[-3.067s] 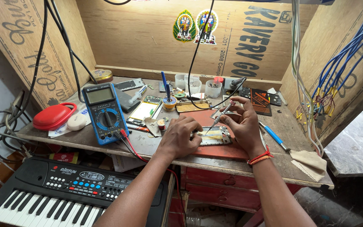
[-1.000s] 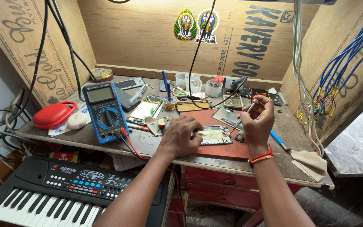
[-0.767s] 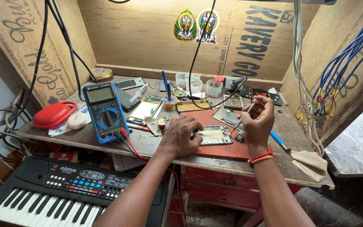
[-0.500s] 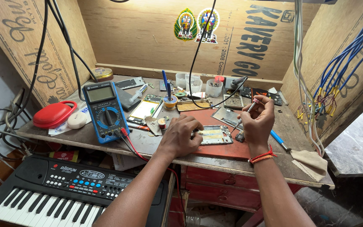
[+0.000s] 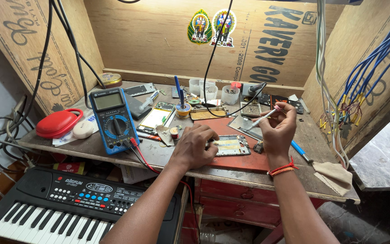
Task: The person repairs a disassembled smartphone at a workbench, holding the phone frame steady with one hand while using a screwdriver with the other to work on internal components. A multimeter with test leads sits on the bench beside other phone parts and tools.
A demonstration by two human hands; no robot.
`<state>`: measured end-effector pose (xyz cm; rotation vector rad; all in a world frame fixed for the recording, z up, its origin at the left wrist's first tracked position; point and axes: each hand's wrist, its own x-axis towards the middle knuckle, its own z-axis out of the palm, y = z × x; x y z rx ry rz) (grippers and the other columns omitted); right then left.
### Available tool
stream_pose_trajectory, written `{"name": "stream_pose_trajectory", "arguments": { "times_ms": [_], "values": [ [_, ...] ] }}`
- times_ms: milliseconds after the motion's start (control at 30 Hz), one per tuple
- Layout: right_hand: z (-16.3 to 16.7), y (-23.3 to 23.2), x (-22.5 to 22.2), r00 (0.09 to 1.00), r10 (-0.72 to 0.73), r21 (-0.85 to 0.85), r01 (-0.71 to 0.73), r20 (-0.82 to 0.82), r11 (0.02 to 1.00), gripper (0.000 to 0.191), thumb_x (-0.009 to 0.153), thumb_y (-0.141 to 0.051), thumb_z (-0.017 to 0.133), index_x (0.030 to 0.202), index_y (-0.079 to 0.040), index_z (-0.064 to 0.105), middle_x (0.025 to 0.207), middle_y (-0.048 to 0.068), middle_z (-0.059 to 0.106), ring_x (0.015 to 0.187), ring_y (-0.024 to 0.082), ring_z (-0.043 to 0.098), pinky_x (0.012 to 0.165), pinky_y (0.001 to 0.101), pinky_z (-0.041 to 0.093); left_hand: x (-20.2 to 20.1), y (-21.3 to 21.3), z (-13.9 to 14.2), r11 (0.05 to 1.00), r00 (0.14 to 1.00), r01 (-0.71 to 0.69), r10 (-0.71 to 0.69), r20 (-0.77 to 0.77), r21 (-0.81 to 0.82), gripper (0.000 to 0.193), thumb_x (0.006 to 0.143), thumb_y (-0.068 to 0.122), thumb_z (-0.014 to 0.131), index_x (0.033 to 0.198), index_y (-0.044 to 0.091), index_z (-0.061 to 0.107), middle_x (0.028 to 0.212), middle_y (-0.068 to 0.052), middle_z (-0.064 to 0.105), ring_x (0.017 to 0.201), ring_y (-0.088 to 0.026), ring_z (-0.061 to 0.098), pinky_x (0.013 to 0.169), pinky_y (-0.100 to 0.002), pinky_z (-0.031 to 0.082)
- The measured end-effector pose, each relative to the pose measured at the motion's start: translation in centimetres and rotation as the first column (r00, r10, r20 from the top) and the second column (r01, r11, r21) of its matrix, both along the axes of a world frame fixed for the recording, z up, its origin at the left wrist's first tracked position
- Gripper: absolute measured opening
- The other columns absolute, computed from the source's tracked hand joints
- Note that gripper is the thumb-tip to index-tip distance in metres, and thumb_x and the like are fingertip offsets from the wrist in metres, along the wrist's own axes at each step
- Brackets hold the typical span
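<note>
1. The left hand [image 5: 196,149] presses flat on the opened phone with bare circuit board [image 5: 230,145], near the workbench's [image 5: 113,156] front edge; a slip can push it off.
2. The right hand [image 5: 277,131] pinches the thin white pen-like tool [image 5: 264,118] above; its tip can scratch the board.

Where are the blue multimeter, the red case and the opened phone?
blue multimeter [image 5: 113,121], head view, on its round dial.
red case [image 5: 58,123], head view, middle of its lid.
opened phone [image 5: 231,145], head view, on its exposed inside.
</note>
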<state>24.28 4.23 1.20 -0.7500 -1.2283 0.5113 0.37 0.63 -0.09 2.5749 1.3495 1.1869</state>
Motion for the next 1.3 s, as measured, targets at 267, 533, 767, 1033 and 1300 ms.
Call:
{"name": "stream_pose_trajectory", "arguments": {
  "times_ms": [267,533,767,1033,1300],
  "values": [
    [0.3,-0.7,-0.9,0.921,0.377,-0.237,-0.345,0.103,0.908,0.043,0.091,0.001,0.069,0.126,-0.004,0.043,0.109,0.022,0.072,0.1,0.027,0.076,0.087,0.0361,0.066,-0.1,0.2,-0.1,1.0,1.0,-0.004,0.004,-0.029,-0.004,0.014,0.079,0.017,0.067,0.09,0.013,0.076,0.092,-0.002,0.072,0.099,-0.019,0.063,0.088,-0.037,0.045],
    [-0.1,-0.2,-0.8,0.92,0.381,-0.265,-0.346,0.092,0.9,0.042,0.091,0.0,0.069,0.125,-0.004,0.044,0.11,0.021,0.071,0.1,0.026,0.075,0.085,0.0356,0.066,0.0,0.3,-0.2,0.999,1.0,0.012,-0.012,-0.021,-0.031,0.013,0.08,0.02,0.069,0.085,0.015,0.08,0.093,-0.001,0.072,0.098,-0.017,0.063,0.09,-0.036,0.045],
    [-0.5,0.3,-0.8,0.923,0.383,-0.265,-0.359,0.042,0.895,0.043,0.091,0.0,0.07,0.125,-0.004,0.044,0.107,0.02,0.07,0.099,0.025,0.075,0.085,0.0366,0.067,-0.2,0.0,0.0,0.998,0.998,0.057,-0.057,-0.014,-0.03,0.014,0.083,0.021,0.069,0.086,0.019,0.083,0.093,0.002,0.072,0.1,-0.015,0.063,0.093,-0.035,0.045],
    [-0.8,0.6,-0.7,0.94,0.329,-0.275,-0.295,0.086,0.915,0.043,0.09,0.0,0.072,0.123,-0.003,0.045,0.101,0.015,0.067,0.095,0.024,0.075,0.082,0.0363,0.068,0.0,0.0,0.0,0.997,0.998,0.058,-0.06,-0.023,-0.058,0.017,0.084,0.021,0.067,0.087,0.02,0.084,0.095,0.005,0.073,0.102,-0.014,0.062,0.096,-0.034,0.045],
    [-1.5,1.7,0.4,0.998,0.029,-0.081,-0.024,0.06,0.996,0.036,0.097,0.003,0.065,0.125,-0.002,0.043,0.1,0.012,0.066,0.088,0.019,0.072,0.072,0.0323,0.067,-0.1,0.1,0.0,0.997,0.998,0.061,-0.063,-0.026,-0.046,0.017,0.083,0.019,0.067,0.085,0.018,0.084,0.096,0.005,0.075,0.103,-0.014,0.061,0.098,-0.034,0.044]
  ]
}}
